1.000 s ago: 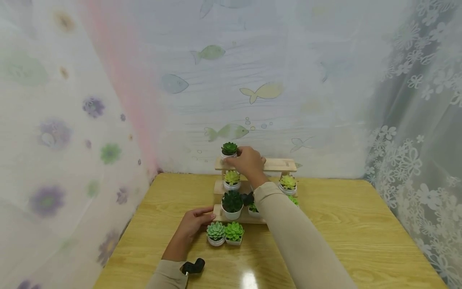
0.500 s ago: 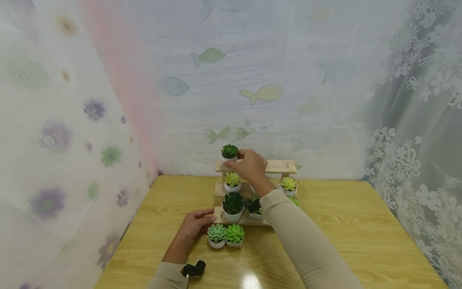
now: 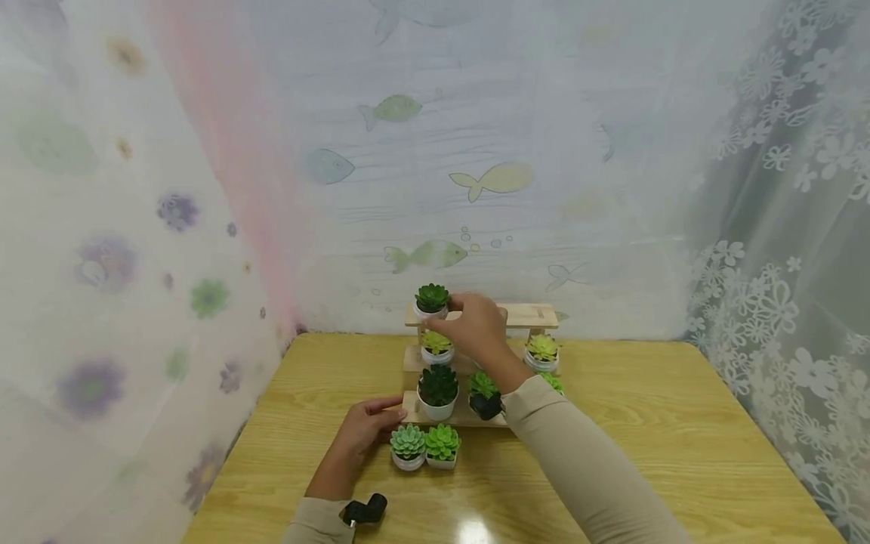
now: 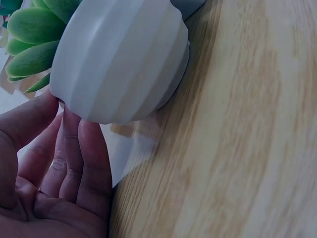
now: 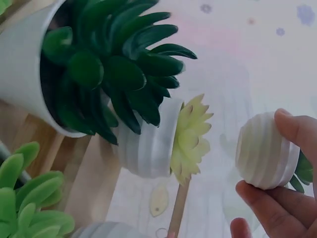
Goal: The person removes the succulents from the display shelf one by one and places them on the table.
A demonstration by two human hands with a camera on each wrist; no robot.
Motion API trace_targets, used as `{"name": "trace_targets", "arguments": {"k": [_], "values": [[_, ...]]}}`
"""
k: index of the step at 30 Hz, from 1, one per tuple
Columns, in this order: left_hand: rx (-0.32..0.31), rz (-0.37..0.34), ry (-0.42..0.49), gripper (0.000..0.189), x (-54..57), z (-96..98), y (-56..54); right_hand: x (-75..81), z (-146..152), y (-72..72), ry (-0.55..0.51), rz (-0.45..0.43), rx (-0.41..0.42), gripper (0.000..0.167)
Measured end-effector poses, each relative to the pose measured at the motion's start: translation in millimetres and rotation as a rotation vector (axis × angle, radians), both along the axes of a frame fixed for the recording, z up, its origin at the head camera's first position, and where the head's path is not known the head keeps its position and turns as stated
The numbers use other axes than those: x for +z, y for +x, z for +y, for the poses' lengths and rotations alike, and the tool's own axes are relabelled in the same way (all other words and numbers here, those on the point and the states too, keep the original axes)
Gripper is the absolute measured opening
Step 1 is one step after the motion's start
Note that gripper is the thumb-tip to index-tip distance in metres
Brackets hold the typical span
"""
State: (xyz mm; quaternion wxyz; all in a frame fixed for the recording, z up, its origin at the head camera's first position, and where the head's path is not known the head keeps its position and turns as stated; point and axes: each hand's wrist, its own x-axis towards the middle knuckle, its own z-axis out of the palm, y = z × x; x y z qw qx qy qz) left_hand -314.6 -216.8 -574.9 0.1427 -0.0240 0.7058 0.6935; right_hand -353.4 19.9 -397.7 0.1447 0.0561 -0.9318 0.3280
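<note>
A three-tier wooden stand (image 3: 523,315) stands at the back of the table. My right hand (image 3: 476,329) pinches a small ribbed white pot (image 5: 265,151) between thumb and fingers; it holds a dark green succulent (image 3: 431,298) at the left end of the top shelf. My left hand (image 3: 370,423) rests on the table by the left end of the bottom shelf. Its relaxed fingers (image 4: 74,163) touch a white pot with a pale green succulent (image 4: 119,59).
Yellow-green succulents (image 3: 436,346) (image 3: 542,349) sit on the middle shelf. A large dark one (image 3: 437,389) and a smaller green one (image 3: 482,384) are on the bottom shelf. Two pots (image 3: 424,444) stand on the wooden table (image 3: 646,423). Curtains close in on three sides.
My right hand and the dark green pot have sunk slightly toward the top shelf, and the forearm has drawn back a little. The left hand has stayed put.
</note>
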Motion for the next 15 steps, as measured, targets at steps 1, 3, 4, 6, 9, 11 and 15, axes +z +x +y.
{"name": "trace_targets", "arguments": {"k": [1, 3, 4, 6, 9, 11, 15], "values": [[-0.002, -0.002, -0.003, 0.052, 0.0, -0.5, -0.1, 0.0, 0.4, 1.6, 0.008, 0.011, 0.005, 0.041], [-0.007, -0.001, -0.008, 0.052, -0.3, -1.2, -0.2, 0.0, 1.6, 4.9, 0.019, 0.038, 0.017, 0.043], [-0.007, -0.003, -0.009, 0.052, -0.6, -1.5, -0.5, 0.2, 2.2, 6.5, 0.020, 0.051, 0.024, 0.043], [-0.006, -0.007, -0.008, 0.051, -1.2, -1.6, -1.5, -0.2, 4.1, 9.3, 0.037, 0.075, 0.037, 0.040], [-0.005, -0.002, -0.001, 0.051, -2.2, -2.0, -3.3, -1.3, 6.5, 13.7, 0.045, 0.094, 0.052, 0.040], [-0.003, 0.002, -0.002, 0.051, -2.4, -2.0, -4.1, -2.3, 8.5, 17.1, 0.038, 0.077, 0.052, 0.041], [0.001, 0.000, -0.005, 0.052, -2.3, -2.2, -4.0, -3.0, 11.8, 27.0, -0.017, 0.014, 0.061, 0.045]]}}
